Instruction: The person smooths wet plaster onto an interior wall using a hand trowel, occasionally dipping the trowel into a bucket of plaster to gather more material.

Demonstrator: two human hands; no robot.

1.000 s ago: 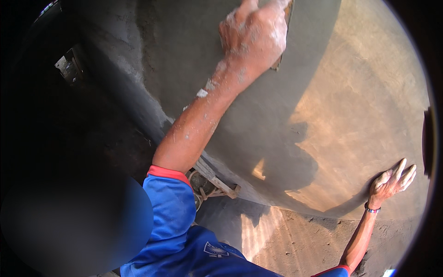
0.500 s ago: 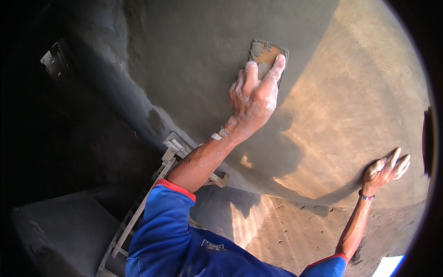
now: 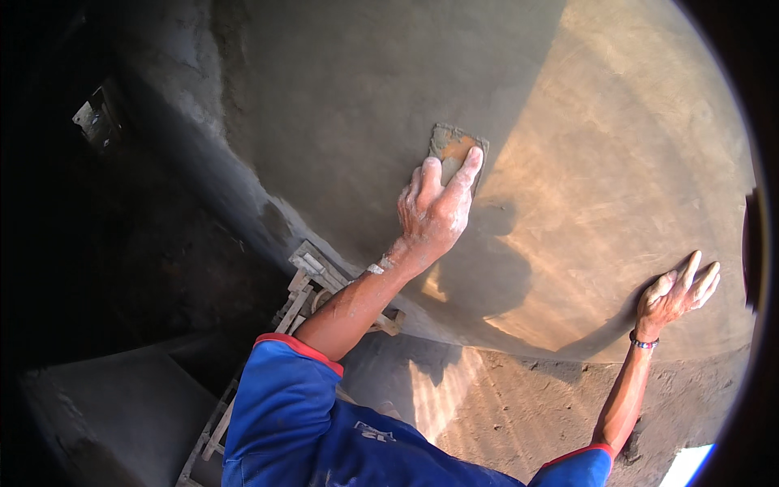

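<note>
My left hand [image 3: 436, 209], dusted with pale cement, grips a small rectangular plastering float [image 3: 456, 150]. Grey mortar smears the float's orange-brown back, and its face lies against the plastered wall [image 3: 349, 89]. The thumb and fingers press down over its near end. Farther right, my right hand [image 3: 670, 299] rests on the sunlit part of the same wall with its fingers apart and nothing held. A beaded bracelet [image 3: 644, 342] circles that wrist.
Below my left arm stands a wooden frame [image 3: 323, 272], like a ladder or scaffold. Rougher brown plaster [image 3: 519, 398] lies along the lower wall. The left side is deep in shadow, and bright light enters at the lower right corner.
My left hand has slid the float down the wall and slightly left. My right hand stays nearly in place.
</note>
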